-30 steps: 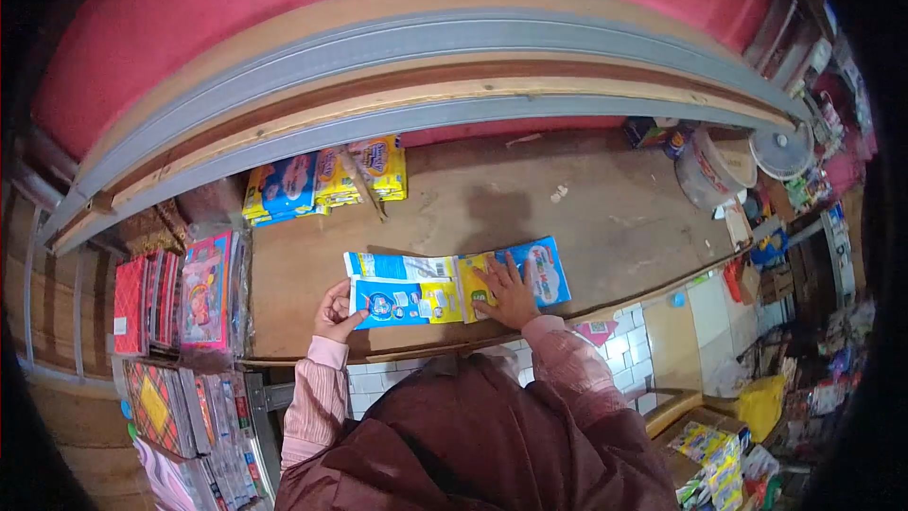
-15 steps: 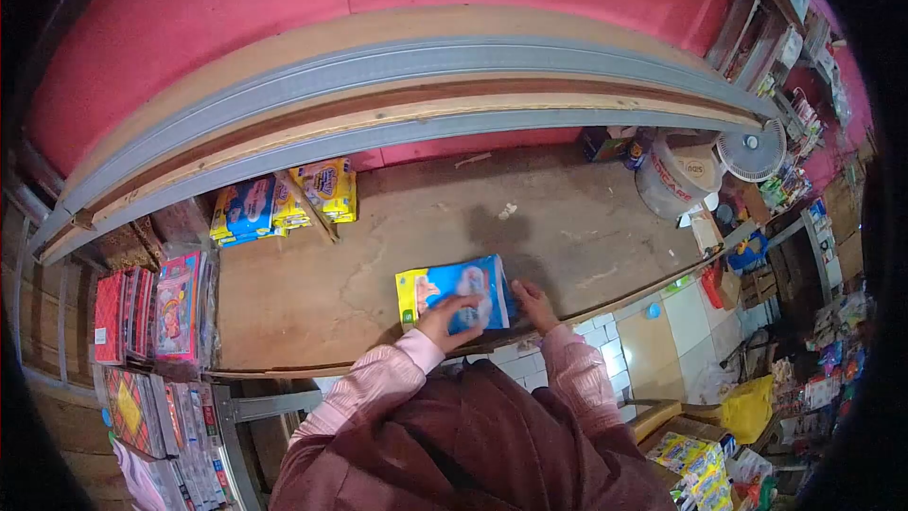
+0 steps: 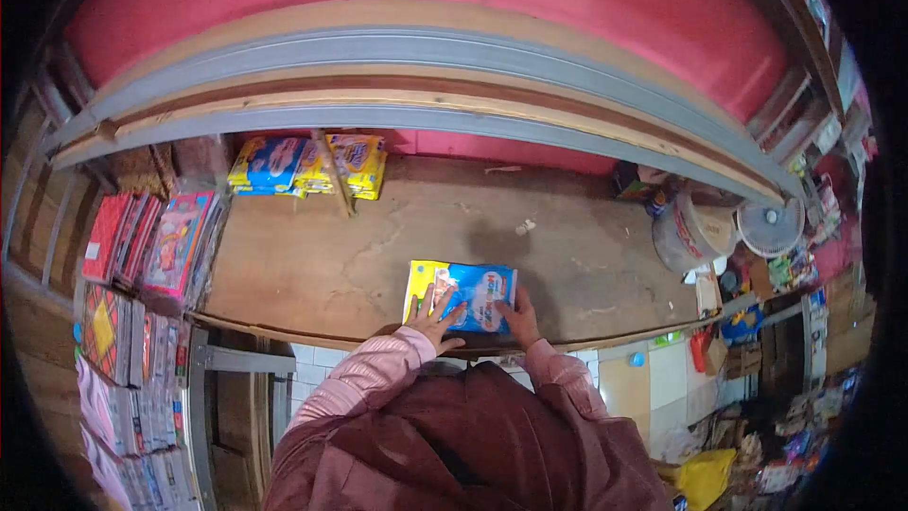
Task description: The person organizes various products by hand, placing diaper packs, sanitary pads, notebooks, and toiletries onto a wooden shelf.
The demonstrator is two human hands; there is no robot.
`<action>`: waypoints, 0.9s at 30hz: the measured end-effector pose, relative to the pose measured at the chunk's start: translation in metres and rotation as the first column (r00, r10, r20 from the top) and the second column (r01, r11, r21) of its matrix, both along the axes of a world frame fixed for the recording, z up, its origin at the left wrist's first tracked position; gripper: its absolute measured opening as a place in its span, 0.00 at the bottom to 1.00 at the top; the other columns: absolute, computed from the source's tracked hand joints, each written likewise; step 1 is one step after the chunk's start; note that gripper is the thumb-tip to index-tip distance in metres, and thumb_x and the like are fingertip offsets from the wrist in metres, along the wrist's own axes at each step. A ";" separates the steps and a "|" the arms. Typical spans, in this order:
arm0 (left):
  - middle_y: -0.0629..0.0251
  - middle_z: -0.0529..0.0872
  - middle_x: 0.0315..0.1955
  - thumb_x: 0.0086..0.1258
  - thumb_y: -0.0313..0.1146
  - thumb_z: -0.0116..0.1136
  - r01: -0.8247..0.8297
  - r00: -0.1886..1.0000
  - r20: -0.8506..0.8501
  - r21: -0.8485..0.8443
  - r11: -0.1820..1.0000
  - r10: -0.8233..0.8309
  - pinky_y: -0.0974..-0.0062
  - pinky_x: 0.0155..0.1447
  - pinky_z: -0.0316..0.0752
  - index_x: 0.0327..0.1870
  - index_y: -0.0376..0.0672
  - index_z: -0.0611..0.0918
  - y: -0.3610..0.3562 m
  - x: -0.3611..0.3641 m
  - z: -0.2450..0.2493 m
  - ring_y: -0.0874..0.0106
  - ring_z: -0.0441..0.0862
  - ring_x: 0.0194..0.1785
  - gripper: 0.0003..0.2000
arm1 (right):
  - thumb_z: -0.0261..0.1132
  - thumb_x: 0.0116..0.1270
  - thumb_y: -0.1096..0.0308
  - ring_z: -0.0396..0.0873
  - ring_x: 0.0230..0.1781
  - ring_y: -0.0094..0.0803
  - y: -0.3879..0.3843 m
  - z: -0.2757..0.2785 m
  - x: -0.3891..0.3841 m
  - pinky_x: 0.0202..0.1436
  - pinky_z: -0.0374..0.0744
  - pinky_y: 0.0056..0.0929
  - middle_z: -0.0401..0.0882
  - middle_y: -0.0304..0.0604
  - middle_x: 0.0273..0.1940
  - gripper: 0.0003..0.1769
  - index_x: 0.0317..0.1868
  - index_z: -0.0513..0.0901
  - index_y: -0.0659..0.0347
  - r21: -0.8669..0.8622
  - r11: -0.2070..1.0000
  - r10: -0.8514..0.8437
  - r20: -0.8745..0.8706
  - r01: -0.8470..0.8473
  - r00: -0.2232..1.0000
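A blue and yellow plastic packet [image 3: 484,286] with white lettering lies flat near the front edge of the wooden shelf. Spread fingers of my left hand [image 3: 431,322] rest on the packet's lower left part. At its right end, my right hand [image 3: 521,318] touches the packet with the thumb apart from the fingers. Neither hand is closed round it, and both partly cover its lower side.
Similar blue and yellow packets [image 3: 307,167] are stacked at the back left, behind a slanted wooden stick [image 3: 333,175]. Books [image 3: 180,237] stand at the left. A clear plastic tub [image 3: 689,232] and a fan [image 3: 771,227] are at the right. A grey metal beam [image 3: 426,118] crosses above the shelf.
The packet has been laid flat on the shelf, its lettering now readable. My left fingers have spread over it, and my right hand has moved onto its right end. The view has shifted slightly.
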State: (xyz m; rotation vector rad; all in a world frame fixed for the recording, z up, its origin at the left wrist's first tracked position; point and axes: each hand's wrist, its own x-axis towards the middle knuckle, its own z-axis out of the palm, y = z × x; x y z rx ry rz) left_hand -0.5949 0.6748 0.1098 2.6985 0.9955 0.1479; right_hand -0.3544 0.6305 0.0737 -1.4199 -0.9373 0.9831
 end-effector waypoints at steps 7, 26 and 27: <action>0.56 0.61 0.69 0.61 0.46 0.58 -0.293 0.797 0.529 -0.082 0.953 0.291 0.42 0.71 0.45 0.63 0.55 0.72 0.019 -0.088 -0.002 0.43 0.52 0.71 0.27 | 0.69 0.61 0.67 0.78 0.44 0.27 0.005 0.022 0.004 0.49 0.77 0.29 0.80 0.41 0.49 0.26 0.59 0.73 0.62 -0.457 0.887 -0.063 -0.267 -0.069 0.962; 0.59 0.61 0.70 0.58 0.47 0.60 -0.762 0.617 0.375 0.062 0.645 0.692 0.38 0.70 0.43 0.62 0.57 0.73 0.051 -0.311 0.014 0.50 0.52 0.73 0.28 | 0.58 0.68 0.69 0.78 0.51 0.35 0.136 0.108 -0.094 0.55 0.76 0.34 0.76 0.44 0.55 0.22 0.61 0.68 0.61 0.010 0.987 -0.143 -0.372 0.158 0.917; 0.58 0.60 0.70 0.59 0.47 0.60 -0.774 0.604 0.364 0.056 0.630 0.709 0.37 0.70 0.41 0.62 0.56 0.73 0.055 -0.321 0.014 0.49 0.51 0.73 0.27 | 0.58 0.68 0.69 0.78 0.52 0.35 0.152 0.101 -0.092 0.55 0.75 0.35 0.76 0.44 0.56 0.22 0.62 0.68 0.62 0.008 0.988 -0.141 -0.378 0.156 0.915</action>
